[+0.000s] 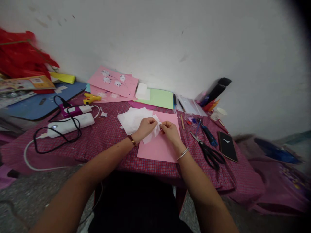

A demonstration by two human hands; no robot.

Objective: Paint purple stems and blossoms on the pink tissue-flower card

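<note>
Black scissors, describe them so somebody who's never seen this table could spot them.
On the checked tablecloth, find the pink sheet at the front edge. The scissors lie right of it, before the dark notebook. Big looped black handles distinguish them from the slim blue tool alongside.

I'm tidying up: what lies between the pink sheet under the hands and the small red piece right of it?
A thin brown stick on the checked cloth, in the head view.
</note>
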